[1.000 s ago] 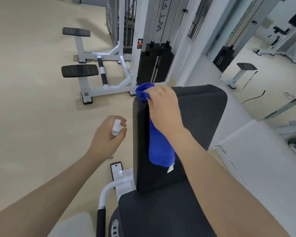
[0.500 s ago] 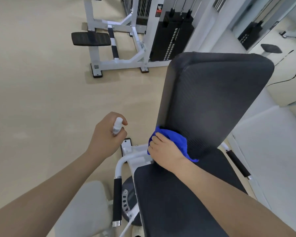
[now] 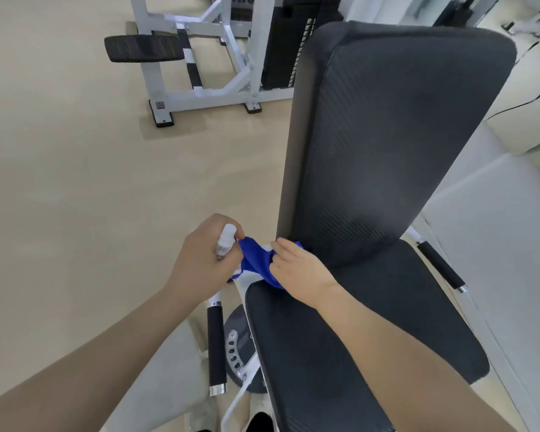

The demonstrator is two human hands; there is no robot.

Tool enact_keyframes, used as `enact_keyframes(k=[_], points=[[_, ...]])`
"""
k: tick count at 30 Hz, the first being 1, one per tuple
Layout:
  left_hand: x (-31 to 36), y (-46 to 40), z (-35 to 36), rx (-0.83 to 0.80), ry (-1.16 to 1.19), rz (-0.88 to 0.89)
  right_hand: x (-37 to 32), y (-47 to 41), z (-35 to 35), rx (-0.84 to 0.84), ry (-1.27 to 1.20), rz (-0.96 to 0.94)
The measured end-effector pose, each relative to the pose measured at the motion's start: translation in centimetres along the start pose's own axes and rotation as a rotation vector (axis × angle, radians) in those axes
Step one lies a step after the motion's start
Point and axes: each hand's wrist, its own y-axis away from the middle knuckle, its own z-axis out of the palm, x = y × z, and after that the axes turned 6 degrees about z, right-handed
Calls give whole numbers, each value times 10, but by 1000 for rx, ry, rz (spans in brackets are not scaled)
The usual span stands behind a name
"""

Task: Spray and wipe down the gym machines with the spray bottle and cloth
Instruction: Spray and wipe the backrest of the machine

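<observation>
A black padded backrest (image 3: pixel 387 129) rises above a black seat pad (image 3: pixel 356 338) of the gym machine in front of me. My right hand (image 3: pixel 300 272) grips a bunched blue cloth (image 3: pixel 256 263) at the lower left corner of the backrest, where it meets the seat. My left hand (image 3: pixel 200 263) holds a small white spray bottle (image 3: pixel 225 240) upright, its fingertips touching the near end of the cloth. Most of the bottle is hidden inside that fist.
A black-gripped handle (image 3: pixel 216 347) and a round adjustment disc (image 3: pixel 237 347) sit left of the seat. Another white-framed machine (image 3: pixel 200 88) with a black pad (image 3: pixel 142 48) and weight stack (image 3: pixel 281 48) stands on the beige floor ahead. A white panel (image 3: pixel 496 244) lies to the right.
My right hand wiped the cloth down the backrest's left edge from its top to the seat junction. My left hand moved right until it met the cloth. The view tilted down and closer.
</observation>
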Motion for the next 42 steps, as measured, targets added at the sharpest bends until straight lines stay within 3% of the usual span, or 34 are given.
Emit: enact_keyframes(k=[2,3,7,10,14,16,18,22,24,26,33,37,38,42], points=[[-3,8,4,-38,-25,37,-13,12,13,-71,-97,-62],[-5,9,7,-55,-35,43,-12,21,16,-16,-182,-19],[3,6,24,-102,-47,21,24,51,11,276,-610,335],[24,1,40,-140,-41,55,65,59,-19,381,-980,802],[48,-16,52,-86,-50,117,113,57,-53,839,-1619,1356],[55,-27,54,33,-66,187,137,53,-74,1082,-1804,1409],[63,-38,54,117,-59,162,147,45,-95,1252,-1779,1272],[74,-54,56,116,-28,130,139,32,-97,1322,-1504,992],[76,-60,57,109,-22,198,138,25,-70,1190,-1129,1044],[77,-61,59,113,-8,219,139,19,-43,1057,-912,1068],[87,-66,54,188,-1,163,127,1,-85,1100,-1155,1037],[92,-67,46,193,-25,176,120,7,-96,1062,-759,746],[93,-66,45,189,-57,158,138,15,-88,1069,-741,790],[94,-69,53,161,-120,172,221,43,-39,983,-1100,1295]])
